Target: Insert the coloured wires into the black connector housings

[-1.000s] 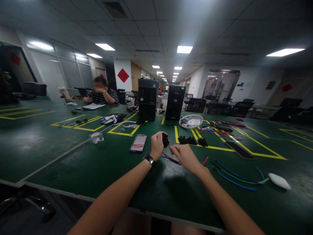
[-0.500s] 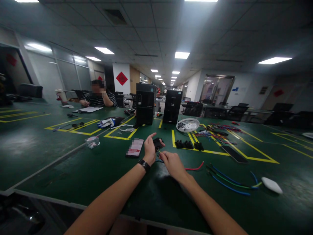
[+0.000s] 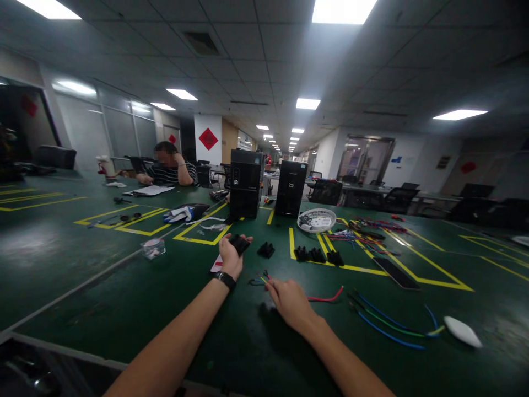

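My left hand, with a dark watch on its wrist, is raised over the phone and hides most of it. A small black clip-like part rests in its curled fingers. Just to the right, a similar black part stands on the green table. My right hand is closed low over the table, around thin coloured wires whose ends stick out left of the fingertips. A red wire comes out on its other side. The grip itself is mostly hidden under the fingers.
Several black parts line up by yellow tape at right. Nearby are a white round basket, wire bundles, a dark flat slab, and blue-green wires. Two black computer towers stand behind. A person sits far left.
My left hand has moved left, away from my right hand, with a black part in it. Another black part now shows on the table. The right hand has sunk slightly; the view has tilted up.
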{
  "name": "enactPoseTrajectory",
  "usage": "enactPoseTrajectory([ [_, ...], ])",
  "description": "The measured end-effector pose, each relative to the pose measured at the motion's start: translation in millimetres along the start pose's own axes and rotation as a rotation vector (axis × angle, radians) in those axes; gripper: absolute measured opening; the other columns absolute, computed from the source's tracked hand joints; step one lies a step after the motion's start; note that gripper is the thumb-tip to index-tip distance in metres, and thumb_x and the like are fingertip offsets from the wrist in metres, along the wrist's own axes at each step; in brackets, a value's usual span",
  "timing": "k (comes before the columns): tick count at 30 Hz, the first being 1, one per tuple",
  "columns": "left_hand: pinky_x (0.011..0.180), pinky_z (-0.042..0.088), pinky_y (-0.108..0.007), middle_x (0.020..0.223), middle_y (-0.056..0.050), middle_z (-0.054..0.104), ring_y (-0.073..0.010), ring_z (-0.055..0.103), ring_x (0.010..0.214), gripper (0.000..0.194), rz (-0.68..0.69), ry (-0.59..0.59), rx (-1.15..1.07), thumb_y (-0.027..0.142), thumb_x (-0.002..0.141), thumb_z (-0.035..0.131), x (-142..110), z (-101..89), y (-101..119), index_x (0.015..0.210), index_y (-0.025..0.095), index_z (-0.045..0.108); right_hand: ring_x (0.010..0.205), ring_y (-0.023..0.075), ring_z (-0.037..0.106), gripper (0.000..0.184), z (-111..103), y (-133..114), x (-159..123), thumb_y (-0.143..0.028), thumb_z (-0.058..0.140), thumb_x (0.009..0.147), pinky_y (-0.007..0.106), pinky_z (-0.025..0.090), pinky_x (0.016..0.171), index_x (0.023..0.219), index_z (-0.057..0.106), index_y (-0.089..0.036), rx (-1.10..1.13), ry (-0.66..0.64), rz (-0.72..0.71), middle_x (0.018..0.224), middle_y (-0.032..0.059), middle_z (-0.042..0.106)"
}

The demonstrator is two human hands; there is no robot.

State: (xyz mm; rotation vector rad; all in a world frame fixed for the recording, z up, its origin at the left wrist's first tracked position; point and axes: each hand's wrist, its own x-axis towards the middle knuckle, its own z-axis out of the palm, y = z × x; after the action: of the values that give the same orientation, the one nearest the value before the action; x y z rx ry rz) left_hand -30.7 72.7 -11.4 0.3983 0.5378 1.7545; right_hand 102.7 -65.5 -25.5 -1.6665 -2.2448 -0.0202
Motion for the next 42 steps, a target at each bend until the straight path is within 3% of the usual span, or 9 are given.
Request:
enactPoseTrajectory([
  [5,0.062,0.052,-0.032,0.066,0.003,0.057,-0.0152,0.063,0.057,0.02,-0.114,-0.238,0.211,0.032,0.084,0.045,-25.7,6.7,-9.8,0.101,0.021,0.043,0.1,0.0242,0.058,0.022,-9.3,6.0,3.0,-0.028,0.046,0.093,0.035,0.045,0.083,0.103,0.063,-0.019,0.005,0.259,0.01,0.105,0.0115,0.062],
  [8,0.064,0.05,-0.029,0.071,0.001,0.057,-0.0146,0.06,0.063,0.021,-0.163,-0.367,0.382,0.039,0.086,0.044,-48.7,10.3,-27.7,0.093,0.019,0.048,0.122,0.0282,0.044,0.042,-12.1,18.0,6.9,-0.02,0.055,0.084,0.043,0.041,0.096,0.125,0.048,-0.017,0.07,0.419,-0.029,0.133,0.0151,0.046],
  [13,0.077,0.046,-0.026,0.092,-0.004,0.058,-0.0155,0.056,0.086,0.028,-0.047,-0.518,0.673,0.042,0.09,0.039,-61.0,3.9,-38.0,0.093,0.019,0.055,0.124,0.0231,0.044,0.054,-14.4,42.2,13.6,-0.015,0.056,0.08,0.042,0.036,0.103,0.131,0.041,-0.022,0.174,0.297,-0.237,0.133,0.0087,0.05],
  [20,0.098,0.036,-0.039,0.11,-0.01,0.052,-0.0203,0.048,0.106,0.028,0.487,-0.52,0.944,0.036,0.092,0.04,-47.5,-2.9,-26.1,0.113,0.018,0.045,0.115,0.0269,0.051,0.054,-14.6,79.6,50.9,-0.022,0.065,0.076,0.039,0.036,0.099,0.128,0.05,-0.017,-0.054,0.116,0.038,0.122,0.013,0.058],
  [24,0.102,0.033,-0.039,0.114,-0.011,0.046,-0.0206,0.044,0.113,0.022,0.631,-0.558,1.009,0.023,0.09,0.04,-49.1,-6.2,-26.6,0.109,0.018,0.047,0.128,0.0292,0.04,0.064,-7.6,100.5,77.7,-0.031,0.056,0.084,0.041,0.031,0.101,0.142,0.034,-0.018,-0.173,0.008,0.187,0.139,0.0155,0.044],
  [29,0.098,0.037,-0.036,0.109,-0.009,0.049,-0.0189,0.046,0.107,0.022,0.576,-0.574,1.026,0.015,0.087,0.037,-46.1,-6.1,-28.3,0.106,0.018,0.048,0.139,0.0303,0.022,0.069,-1.9,124.5,86.6,-0.022,0.046,0.084,0.05,0.013,0.108,0.148,0.021,-0.016,-0.278,-0.102,0.313,0.147,0.0142,0.036],
  [35,0.094,0.038,-0.036,0.099,-0.006,0.056,-0.0194,0.047,0.099,0.019,0.587,-0.737,1.141,0.017,0.088,0.038,-51.7,-5.4,-26.2,0.098,0.019,0.054,0.131,0.0274,0.037,0.072,-14.6,139.7,71.1,-0.003,0.053,0.067,0.051,0.005,0.109,0.136,0.043,-0.02,-0.329,-0.105,0.274,0.135,0.0125,0.05],
  [39,0.095,0.039,-0.037,0.104,-0.008,0.057,-0.0201,0.05,0.102,0.019,0.496,-0.69,1.036,0.026,0.089,0.042,-54.0,-2.0,-26.2,0.104,0.018,0.053,0.123,0.0279,0.046,0.068,-27.5,128.9,64.4,-0.008,0.057,0.069,0.051,0.017,0.107,0.135,0.043,-0.019,-0.22,0.105,0.216,0.131,0.013,0.053],
  [42,0.09,0.043,-0.037,0.109,-0.01,0.057,-0.0194,0.055,0.1,0.031,0.251,-0.565,0.823,0.037,0.09,0.046,-53.8,3.0,-25.5,0.115,0.019,0.047,0.121,0.025,0.048,0.069,-35.1,100.4,55.7,-0.015,0.058,0.073,0.042,0.034,0.102,0.139,0.036,-0.02,0.063,0.286,-0.019,0.132,0.0125,0.051],
])
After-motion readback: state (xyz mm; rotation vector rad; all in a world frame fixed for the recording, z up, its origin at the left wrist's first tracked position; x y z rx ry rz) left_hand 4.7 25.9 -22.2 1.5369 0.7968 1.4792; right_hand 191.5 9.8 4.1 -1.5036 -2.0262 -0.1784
